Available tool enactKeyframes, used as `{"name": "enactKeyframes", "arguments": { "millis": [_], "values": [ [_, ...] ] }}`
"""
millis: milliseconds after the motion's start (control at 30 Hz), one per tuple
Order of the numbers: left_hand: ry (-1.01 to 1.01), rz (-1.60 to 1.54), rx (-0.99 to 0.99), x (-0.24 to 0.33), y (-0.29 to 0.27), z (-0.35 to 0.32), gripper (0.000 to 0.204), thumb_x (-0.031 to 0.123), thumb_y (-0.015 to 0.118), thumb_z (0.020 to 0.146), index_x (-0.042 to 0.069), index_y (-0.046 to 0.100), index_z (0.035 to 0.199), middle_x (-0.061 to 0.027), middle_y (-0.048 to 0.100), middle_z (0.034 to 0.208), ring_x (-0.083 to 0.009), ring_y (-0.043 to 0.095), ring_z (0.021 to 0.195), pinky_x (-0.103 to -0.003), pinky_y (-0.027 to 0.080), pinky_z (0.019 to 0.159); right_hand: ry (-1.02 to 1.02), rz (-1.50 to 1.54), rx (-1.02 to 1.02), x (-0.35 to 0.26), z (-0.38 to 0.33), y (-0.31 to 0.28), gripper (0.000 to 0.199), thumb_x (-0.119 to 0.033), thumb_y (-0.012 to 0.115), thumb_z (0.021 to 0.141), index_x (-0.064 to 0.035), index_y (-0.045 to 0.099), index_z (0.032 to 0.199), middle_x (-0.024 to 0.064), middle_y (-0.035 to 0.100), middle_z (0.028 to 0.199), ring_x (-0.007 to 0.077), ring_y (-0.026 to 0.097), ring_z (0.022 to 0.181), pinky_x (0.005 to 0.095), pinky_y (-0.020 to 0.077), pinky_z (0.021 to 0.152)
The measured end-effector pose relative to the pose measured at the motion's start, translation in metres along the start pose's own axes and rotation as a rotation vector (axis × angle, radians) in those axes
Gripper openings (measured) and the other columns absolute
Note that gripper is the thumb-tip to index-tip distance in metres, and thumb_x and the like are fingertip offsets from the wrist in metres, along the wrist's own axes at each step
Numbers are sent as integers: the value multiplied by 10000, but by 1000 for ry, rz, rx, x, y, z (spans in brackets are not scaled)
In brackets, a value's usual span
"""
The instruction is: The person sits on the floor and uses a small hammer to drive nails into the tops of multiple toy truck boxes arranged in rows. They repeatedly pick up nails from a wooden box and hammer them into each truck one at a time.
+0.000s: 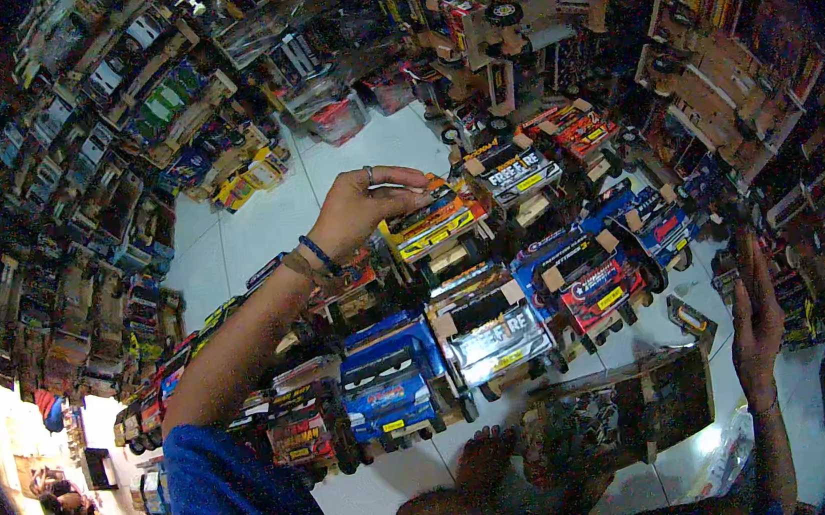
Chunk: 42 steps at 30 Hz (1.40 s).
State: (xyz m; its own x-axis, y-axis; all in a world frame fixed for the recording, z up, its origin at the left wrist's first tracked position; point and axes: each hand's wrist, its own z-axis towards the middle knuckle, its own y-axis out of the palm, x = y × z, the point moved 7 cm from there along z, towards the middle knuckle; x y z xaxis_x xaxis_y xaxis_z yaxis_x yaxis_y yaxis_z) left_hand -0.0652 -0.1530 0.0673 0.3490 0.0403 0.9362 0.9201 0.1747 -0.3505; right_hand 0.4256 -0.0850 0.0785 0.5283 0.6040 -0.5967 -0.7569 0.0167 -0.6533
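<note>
A pale tiled floor (361,147) is flanked by tall stacks of toy vehicles: a dense wall on the left (58,234) and, on the right, a stack of plain wood-coloured bodies (717,90). Between them, toy trucks are ranged in slanting rows, among them a blue truck (385,376), a silver-fronted truck (496,334) and a blue-and-red truck (585,274). A brown box-like piece (683,395) is laid in front of the rows, its contents too dark to be made out.

The orange-and-yellow truck (435,233) stands in the farther row, just beside a black-and-white truck (522,176). Its top is reached by the left hand (362,205), whose thumb and fingers are partly closed there; whether it is gripped or only touched cannot be told. The right hand (756,322) is held well apart, near the right-hand stacks, with fingers extended and nothing seen in them.

Small tan squares (511,292) are borne by several trucks toward the right, while none can be made out on the blue truck or the orange-and-yellow one. If these are a guide, the work is judged partly done: the rows are set out, and the left-hand trucks are left.
</note>
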Motion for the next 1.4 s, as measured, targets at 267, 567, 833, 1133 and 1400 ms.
{"name": "enactKeyframes", "arguments": {
  "millis": [267,567,833,1133,1400],
  "values": [
    [14,-214,-135,-20,-10,23,355,121,683,928,-43,626,1238,-114,691,1161,-157,659,1069,-277,504,995,22,-167,-66,-12,1,9,468,-28,476,991,17,436,1455,195,521,1444,279,506,1336,389,395,1095],
    [-2,-194,-147,-32,-6,36,394,170,730,911,-42,606,1219,-115,687,1092,-171,683,983,-274,551,923,-6,-185,-170,-44,19,21,479,-43,485,983,13,431,1455,199,530,1431,314,511,1331,403,385,1102],
    [-216,-329,-218,-65,0,59,339,144,740,900,-51,626,1152,-100,718,975,-146,697,862,-243,573,806,-221,-253,-306,-84,39,45,494,-37,568,927,21,482,1410,235,601,1324,362,646,1134,408,501,945],
    [-262,-274,-247,-69,3,60,313,163,766,882,-45,668,1095,-63,718,945,-94,660,786,-197,540,716,-227,-111,-390,-101,57,81,498,-42,602,924,17,489,1405,227,637,1261,346,690,1004,394,535,829],
    [-238,-162,-307,-68,6,62,347,231,786,871,-22,691,1088,-31,719,921,-71,634,783,-209,514,709,-181,-60,-464,-103,65,101,521,-51,607,931,3,466,1430,213,594,1346,335,673,1079,388,531,874]
  ]
}}
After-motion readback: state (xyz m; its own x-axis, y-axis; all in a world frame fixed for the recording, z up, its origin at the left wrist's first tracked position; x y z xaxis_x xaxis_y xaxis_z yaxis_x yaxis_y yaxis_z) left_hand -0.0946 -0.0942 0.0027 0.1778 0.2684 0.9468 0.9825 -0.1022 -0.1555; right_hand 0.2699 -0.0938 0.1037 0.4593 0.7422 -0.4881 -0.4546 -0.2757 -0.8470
